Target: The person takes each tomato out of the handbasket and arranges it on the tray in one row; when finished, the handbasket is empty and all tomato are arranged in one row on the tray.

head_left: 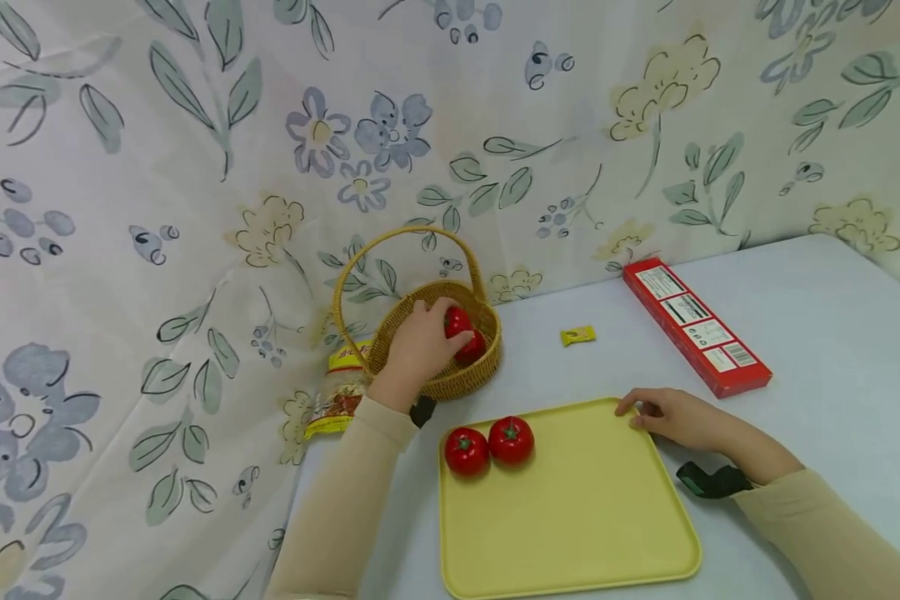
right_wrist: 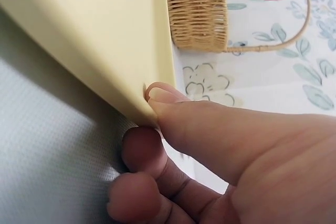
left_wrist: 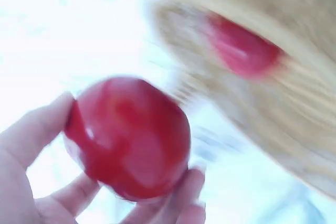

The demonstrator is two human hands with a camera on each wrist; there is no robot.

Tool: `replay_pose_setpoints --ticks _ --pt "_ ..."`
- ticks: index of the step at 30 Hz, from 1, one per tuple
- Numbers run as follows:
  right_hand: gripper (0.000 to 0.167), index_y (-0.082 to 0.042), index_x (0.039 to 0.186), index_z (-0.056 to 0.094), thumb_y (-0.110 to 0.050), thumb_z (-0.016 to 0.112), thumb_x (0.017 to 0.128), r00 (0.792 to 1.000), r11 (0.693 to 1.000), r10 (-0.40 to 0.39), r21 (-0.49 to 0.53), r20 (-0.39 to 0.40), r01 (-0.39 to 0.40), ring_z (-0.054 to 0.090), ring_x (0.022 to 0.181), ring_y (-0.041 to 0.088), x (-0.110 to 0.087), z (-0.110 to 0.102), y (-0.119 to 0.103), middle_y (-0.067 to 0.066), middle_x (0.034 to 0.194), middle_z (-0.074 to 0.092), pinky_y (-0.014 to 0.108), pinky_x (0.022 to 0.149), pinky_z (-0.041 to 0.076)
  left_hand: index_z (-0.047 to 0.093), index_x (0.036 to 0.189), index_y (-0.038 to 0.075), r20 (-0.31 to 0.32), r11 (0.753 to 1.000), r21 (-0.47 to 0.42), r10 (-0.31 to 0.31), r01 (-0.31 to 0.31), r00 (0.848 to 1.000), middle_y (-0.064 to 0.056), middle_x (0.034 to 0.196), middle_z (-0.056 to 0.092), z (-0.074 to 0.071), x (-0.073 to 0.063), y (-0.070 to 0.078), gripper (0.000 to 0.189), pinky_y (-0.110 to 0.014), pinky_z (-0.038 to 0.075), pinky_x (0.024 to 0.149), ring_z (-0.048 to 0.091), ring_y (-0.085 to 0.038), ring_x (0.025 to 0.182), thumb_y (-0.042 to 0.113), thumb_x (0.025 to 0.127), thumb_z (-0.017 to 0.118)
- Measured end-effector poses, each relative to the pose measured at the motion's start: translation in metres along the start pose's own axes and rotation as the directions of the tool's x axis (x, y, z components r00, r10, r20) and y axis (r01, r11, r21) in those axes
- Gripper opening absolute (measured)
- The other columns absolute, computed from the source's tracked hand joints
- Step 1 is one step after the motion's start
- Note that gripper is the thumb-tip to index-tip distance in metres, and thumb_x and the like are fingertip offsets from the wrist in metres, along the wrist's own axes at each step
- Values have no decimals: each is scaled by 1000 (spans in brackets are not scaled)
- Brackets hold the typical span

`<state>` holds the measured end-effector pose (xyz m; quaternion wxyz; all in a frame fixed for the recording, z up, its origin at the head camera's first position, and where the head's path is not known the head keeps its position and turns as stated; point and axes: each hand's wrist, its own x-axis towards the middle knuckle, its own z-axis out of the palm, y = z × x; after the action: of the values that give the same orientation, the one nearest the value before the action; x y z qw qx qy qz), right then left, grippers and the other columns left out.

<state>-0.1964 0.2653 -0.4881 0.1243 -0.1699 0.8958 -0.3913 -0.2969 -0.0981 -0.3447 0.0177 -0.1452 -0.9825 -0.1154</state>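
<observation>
Tomato [left_wrist: 128,137] sits in our left grip [head_left: 423,337], thumb on one side and fingers wrapped round the other; we see it at the wicker basket [head_left: 463,383], with a second tomato [left_wrist: 244,48] inside. Step in hand, as we judge it: lifting this tomato clear of the basket. To do it well, we want a firm but gentle hold, since the smooth round skin could slip or bruise. We should raise it above the rim before any sideways move, and mind the tall arched handle [head_left: 420,228], which could catch our wrist. We also do best not to knock the one inside.

Right grip [head_left: 686,419] pinches the far right corner of the yellow tray [head_left: 577,500], thumb over the edge, fingers curled below. Light pressure is enough, we think; tipping the tray could roll its two tomatoes, the left one [head_left: 467,452] and the right one [head_left: 512,441], side by side near the far left corner with stem ends up. Snack bag [head_left: 341,392] lies just beside the basket; yellow packet [head_left: 577,335] and red box [head_left: 697,329] lie beyond the tray on the worktop [head_left: 817,317].
</observation>
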Motion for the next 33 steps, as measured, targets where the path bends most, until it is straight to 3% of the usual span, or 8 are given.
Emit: replay_pose_setpoints --ticks 3,6,9,11,15,20,33 --pt "22 -14 123 70 -17 71 101 1000 1000 -1 9 0 1 49 82 18 0 0 1 0 84 48 28 65 40 57 145 19 66 990 -39 136 -134 989 -14 126 57 4 -22 34 59 -45 58 91 65 -29 104 47 97 75" --pt "22 -14 123 70 -16 71 101 1000 1000 -1 14 -1 1 49 82 18 -1 1 2 0 84 48 28 65 40 58 145 23 163 968 -10 249 -251 955 -9 125 60 23 -41 61 58 -39 58 86 65 -22 99 50 96 75" --pt "22 -14 123 70 -16 70 101 1000 1000 2 11 -4 -1 49 81 18 -1 2 3 0 84 48 28 65 40 57 145 25 254 947 47 297 -318 920 -7 124 62 48 -54 77 59 -35 58 83 65 -19 94 52 95 74" --pt "22 -15 123 70 -15 70 101 1000 1000 5 17 -4 -5 48 81 18 0 3 3 0 83 48 29 65 39 56 146 27 294 938 94 295 -335 909 -5 123 62 64 -60 83 58 -33 56 83 64 -18 94 53 96 73" --pt "22 -14 123 70 -15 70 101 1000 1000 9 30 6 -10 47 81 19 0 4 2 1 83 47 30 65 38 55 146 29 323 930 159 267 -330 908 -2 121 61 86 -68 85 57 -33 53 81 61 -18 94 54 97 70" --pt "21 -14 122 70 -14 70 101 1000 1000 14 25 5 -14 47 80 19 -1 4 -1 1 83 47 30 64 37 54 146 30 336 930 169 258 -327 906 -1 121 59 101 -75 86 57 -34 52 83 58 -16 100 55 97 70" --pt "23 -14 123 70 -15 70 101 1000 1000 26 6 -5 -26 48 82 19 -2 2 -2 1 83 47 30 65 38 50 150 33 319 917 217 259 -336 912 1 128 57 103 -80 89 64 -38 51 88 55 -16 109 57 95 71"
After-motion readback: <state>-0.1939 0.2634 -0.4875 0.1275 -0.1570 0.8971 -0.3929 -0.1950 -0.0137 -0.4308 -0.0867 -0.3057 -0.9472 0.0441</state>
